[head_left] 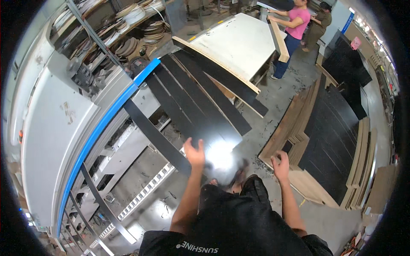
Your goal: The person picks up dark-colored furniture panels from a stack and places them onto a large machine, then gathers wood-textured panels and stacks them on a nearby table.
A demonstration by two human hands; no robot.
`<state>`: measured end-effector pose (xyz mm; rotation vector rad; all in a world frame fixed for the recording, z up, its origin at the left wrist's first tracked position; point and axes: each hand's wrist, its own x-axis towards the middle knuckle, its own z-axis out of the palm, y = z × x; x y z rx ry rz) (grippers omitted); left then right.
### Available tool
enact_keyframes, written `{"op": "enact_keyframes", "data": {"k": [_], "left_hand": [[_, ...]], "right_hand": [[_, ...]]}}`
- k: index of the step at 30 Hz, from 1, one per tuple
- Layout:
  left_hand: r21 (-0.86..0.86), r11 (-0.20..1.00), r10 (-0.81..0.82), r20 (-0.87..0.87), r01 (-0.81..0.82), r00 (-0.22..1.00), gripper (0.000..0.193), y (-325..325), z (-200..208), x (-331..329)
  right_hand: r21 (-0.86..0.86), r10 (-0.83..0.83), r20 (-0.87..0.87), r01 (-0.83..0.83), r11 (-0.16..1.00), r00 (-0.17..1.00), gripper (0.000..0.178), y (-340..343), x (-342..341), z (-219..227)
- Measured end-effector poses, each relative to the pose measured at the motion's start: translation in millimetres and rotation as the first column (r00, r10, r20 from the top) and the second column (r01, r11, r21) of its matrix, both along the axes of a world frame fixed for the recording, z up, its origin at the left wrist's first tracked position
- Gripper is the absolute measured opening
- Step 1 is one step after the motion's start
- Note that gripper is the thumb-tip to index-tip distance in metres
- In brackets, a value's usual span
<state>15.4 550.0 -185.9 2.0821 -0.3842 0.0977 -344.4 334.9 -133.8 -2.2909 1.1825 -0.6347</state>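
My left hand is raised at the middle with its fingers apart and nothing in it. Just left of it, the near end of a long black strip comes close; I cannot tell if they touch. Beyond lie several wide black boards side by side. Out to the right, my right hand is held up, empty, with fingers loosely curved and apart from the thumb. It is nearest the corner of a stack of wooden panels with black faces.
A long white machine with a blue edge strip curves along the left. Below runs a white roller rail. A white-topped table stands at the back, where a person in pink holds a board. Shelves hold coiled rolls.
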Motion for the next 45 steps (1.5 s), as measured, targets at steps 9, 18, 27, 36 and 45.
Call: {"op": "enact_keyframes", "data": {"k": [9,18,27,36,45], "left_hand": [[0.185,0.915,0.326,0.189,-0.360,0.926,0.052,-95,19,108],[0.155,0.973,0.198,-0.193,-0.169,0.961,0.036,-282,43,15],[0.221,0.966,0.196,-0.277,-0.136,0.941,0.044,-377,12,-7],[0.295,0.950,0.304,-0.777,-0.108,0.552,0.111,-432,-46,-58],[-0.048,0.802,0.343,-0.778,-0.595,0.526,0.042,-505,-127,-51]], "right_hand": [[0.100,0.097,-0.219,-0.077,0.992,0.971,0.084,-240,168,-66],[0.109,0.431,-0.280,-0.418,0.902,0.857,0.101,-347,298,-36],[0.279,0.559,-0.482,-0.487,0.828,0.674,0.075,-364,358,-62],[0.220,0.538,-0.598,-0.524,0.823,0.594,0.041,-446,365,-17],[0.164,0.684,-0.413,-0.690,0.705,0.601,0.061,-546,363,-72]]}}
